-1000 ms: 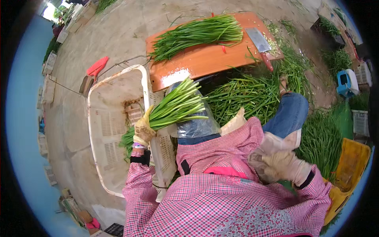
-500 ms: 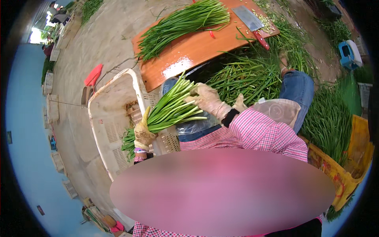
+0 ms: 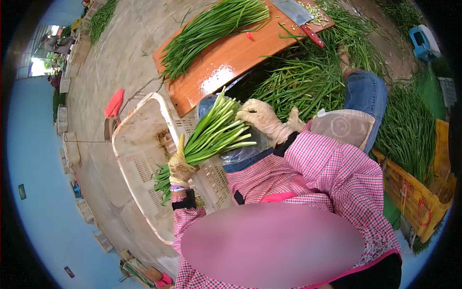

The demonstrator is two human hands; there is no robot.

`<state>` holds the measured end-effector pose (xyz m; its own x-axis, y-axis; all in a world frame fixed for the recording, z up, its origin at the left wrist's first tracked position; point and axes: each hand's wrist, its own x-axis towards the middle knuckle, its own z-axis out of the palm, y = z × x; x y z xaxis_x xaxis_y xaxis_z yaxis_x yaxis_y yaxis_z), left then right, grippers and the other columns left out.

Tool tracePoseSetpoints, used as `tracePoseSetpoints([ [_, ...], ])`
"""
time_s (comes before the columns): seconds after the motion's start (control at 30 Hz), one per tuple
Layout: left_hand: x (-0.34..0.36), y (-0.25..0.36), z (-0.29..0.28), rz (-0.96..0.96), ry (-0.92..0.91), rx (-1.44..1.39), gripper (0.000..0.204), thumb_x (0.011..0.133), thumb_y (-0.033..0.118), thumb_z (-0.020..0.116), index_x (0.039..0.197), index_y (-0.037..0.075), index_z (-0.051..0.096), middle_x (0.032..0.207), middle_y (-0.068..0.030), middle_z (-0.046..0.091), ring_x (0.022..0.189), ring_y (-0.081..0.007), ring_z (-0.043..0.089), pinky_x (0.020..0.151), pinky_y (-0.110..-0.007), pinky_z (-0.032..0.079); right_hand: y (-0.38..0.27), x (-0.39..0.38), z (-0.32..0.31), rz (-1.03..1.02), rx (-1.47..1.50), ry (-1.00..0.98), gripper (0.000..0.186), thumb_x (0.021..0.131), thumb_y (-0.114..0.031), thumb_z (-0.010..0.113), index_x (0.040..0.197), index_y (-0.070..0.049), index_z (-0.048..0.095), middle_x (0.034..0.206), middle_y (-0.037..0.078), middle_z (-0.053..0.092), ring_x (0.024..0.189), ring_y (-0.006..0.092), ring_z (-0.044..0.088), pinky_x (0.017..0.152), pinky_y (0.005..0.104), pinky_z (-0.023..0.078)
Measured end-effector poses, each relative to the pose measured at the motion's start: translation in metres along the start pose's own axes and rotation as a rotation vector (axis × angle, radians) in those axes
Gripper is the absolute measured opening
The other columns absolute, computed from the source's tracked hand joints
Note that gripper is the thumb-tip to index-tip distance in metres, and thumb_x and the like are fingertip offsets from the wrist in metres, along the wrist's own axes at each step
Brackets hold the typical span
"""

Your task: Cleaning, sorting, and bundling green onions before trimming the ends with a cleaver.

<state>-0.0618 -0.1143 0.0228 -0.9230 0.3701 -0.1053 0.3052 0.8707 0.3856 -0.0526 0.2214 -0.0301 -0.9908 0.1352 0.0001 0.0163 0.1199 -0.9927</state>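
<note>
A: Hands, placed by the board (image 3: 245,58)?

B: Left hand (image 3: 180,166), in a stained pale glove: nearside of the board's left end, fingers closed round a bundle of green stalks (image 3: 211,135), thumb stretched out. Right hand (image 3: 264,118), gloved: nearside of the board's middle, fingers partly curled beside the stalks' pale ends; contact could not be told.

A: Materials?

B: Board: orange, flat, glossy. Bundle: long, thin, smooth stalks, fanned at the pale ends. Crate (image 3: 132,132): off-white slotted plastic, off the board's near left corner. Knife (image 3: 294,12): broad metal blade, red handle, on the board's right end.

A: Changes?

B: One second earlier the right hand was by the right thigh, well apart from the bundle. The left hand's grip was unchanged.
</note>
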Motion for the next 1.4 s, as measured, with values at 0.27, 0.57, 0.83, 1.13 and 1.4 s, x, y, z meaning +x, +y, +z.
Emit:
tracePoseSetpoints([
  [0.27,0.000,-0.011,0.004,0.117,-0.012,0.016,0.103,0.070,0.018,0.079,0.159,0.004,0.029,0.104,-0.0070,0.077,0.083,-0.0271,0.073,0.073,-0.033,0.058,0.028,0.013,-0.125,0.339,0.358,-0.053,0.025,0.095,-0.028,0.061,0.102,-0.011,0.079,0.100,0.003,0.074,0.096,0.0108,0.066,0.077,0.0280,0.051],
  [0.57,0.003,-0.025,0.007,0.057,-0.097,-0.221,0.089,0.084,0.023,0.078,0.156,-0.001,0.032,0.124,-0.0077,0.073,0.106,-0.0209,0.071,0.090,-0.030,0.056,0.045,-0.003,-0.160,0.056,-1.081,0.481,0.038,0.083,-0.030,0.075,0.113,-0.008,0.072,0.131,0.014,0.061,0.118,0.0332,0.061,0.097,0.0418,0.051],
  [0.83,0.004,-0.010,-0.001,0.047,-0.121,-0.099,0.094,0.077,0.020,0.080,0.156,0.000,0.033,0.118,-0.0088,0.074,0.099,-0.0254,0.073,0.083,-0.033,0.057,0.014,0.027,-0.028,-0.078,0.420,-0.145,0.054,0.109,-0.037,0.048,0.151,-0.002,0.047,0.149,0.011,0.055,0.139,0.0214,0.050,0.117,0.0337,0.036],
  [1.13,-0.005,0.024,-0.009,-0.052,-0.031,0.230,0.107,0.073,0.030,0.086,0.160,0.004,0.029,0.099,-0.0169,0.075,0.084,-0.0346,0.073,0.072,-0.043,0.058,0.020,0.008,0.003,0.177,0.653,-0.104,0.034,0.101,-0.015,0.062,0.130,0.003,0.064,0.124,0.010,0.070,0.111,0.0144,0.065,0.098,0.0281,0.050],
  [1.4,0.000,0.032,-0.009,-0.014,0.040,0.183,0.119,0.062,0.033,0.094,0.159,0.006,0.031,0.105,-0.0179,0.073,0.086,-0.0396,0.069,0.075,-0.046,0.056,0.014,0.022,-0.003,0.130,0.056,-0.112,0.030,0.092,-0.024,0.072,0.112,-0.001,0.074,0.097,0.010,0.076,0.091,0.0185,0.071,0.085,0.0311,0.054],
])
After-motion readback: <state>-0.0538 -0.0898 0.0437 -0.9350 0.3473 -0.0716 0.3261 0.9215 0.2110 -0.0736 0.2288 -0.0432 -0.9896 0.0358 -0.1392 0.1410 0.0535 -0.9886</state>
